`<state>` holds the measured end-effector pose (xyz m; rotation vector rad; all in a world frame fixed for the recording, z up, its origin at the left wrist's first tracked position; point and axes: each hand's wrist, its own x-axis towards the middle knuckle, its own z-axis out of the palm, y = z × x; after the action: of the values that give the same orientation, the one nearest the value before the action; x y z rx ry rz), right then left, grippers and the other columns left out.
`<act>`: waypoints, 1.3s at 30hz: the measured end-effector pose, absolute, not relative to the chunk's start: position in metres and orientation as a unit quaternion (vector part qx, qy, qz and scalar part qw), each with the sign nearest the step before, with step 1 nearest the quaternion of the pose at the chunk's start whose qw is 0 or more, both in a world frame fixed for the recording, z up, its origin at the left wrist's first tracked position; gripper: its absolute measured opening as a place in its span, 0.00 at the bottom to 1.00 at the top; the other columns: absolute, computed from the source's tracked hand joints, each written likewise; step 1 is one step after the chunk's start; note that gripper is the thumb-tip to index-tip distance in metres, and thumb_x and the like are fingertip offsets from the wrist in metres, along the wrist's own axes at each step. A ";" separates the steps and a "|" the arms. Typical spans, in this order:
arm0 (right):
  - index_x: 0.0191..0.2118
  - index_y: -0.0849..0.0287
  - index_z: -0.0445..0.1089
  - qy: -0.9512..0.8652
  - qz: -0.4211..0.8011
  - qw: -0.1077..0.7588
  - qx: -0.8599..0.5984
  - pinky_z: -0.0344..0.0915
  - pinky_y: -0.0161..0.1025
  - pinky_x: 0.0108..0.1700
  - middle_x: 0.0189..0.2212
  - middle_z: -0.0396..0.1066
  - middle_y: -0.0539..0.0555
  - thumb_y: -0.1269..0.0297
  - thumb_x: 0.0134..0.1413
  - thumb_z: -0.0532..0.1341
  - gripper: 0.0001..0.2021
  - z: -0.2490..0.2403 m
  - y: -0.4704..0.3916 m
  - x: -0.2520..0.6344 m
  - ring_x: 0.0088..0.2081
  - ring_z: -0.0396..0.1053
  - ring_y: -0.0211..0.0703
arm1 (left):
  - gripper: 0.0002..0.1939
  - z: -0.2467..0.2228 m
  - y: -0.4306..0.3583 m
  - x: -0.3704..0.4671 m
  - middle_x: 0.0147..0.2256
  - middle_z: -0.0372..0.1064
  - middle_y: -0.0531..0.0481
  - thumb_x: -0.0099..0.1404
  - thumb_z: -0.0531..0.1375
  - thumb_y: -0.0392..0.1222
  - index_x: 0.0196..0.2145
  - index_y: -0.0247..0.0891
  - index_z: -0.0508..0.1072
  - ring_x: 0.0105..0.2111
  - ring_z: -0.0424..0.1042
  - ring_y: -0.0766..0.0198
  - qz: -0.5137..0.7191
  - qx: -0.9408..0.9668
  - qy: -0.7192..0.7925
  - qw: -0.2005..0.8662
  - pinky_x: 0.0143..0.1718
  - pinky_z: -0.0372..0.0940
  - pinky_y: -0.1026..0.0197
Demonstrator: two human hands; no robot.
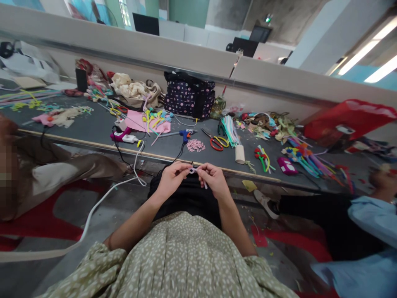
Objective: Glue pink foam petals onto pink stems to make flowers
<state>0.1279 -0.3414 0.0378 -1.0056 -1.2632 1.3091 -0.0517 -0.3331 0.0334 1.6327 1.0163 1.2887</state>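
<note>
My left hand (174, 179) and my right hand (214, 179) meet over my lap, just in front of the table edge. Between their fingertips they pinch a pale pink pipe cleaner (192, 170), bent into a small loop. One straight end pokes out below my right fingers. On the table just beyond lie a heap of short pink pieces (195, 145), a blue glue gun (185, 135) and scissors (218, 142) with red and yellow handles.
Farther back are a pink sheet (136, 120) with pipe-cleaner flowers, a dark dotted bag (189, 96) and a bundle of pipe cleaners (230, 128) by a beige roll (240, 154). A white cable (93, 209) hangs at left. Other people sit on both sides.
</note>
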 end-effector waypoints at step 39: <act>0.35 0.55 0.69 -0.693 0.137 0.540 -0.457 0.65 0.37 0.37 0.28 0.71 0.51 0.61 0.63 0.56 0.08 0.059 -0.353 0.119 0.30 0.69 0.41 | 0.07 0.056 -0.340 -0.044 0.33 0.77 0.50 0.60 0.64 0.42 0.37 0.40 0.78 0.33 0.74 0.63 0.460 0.736 0.380 0.321 0.37 0.66 0.62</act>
<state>0.1192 -0.3531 0.0593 -1.0873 -1.6461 0.3268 -0.0441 -0.3399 0.0562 1.9319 0.9970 1.2081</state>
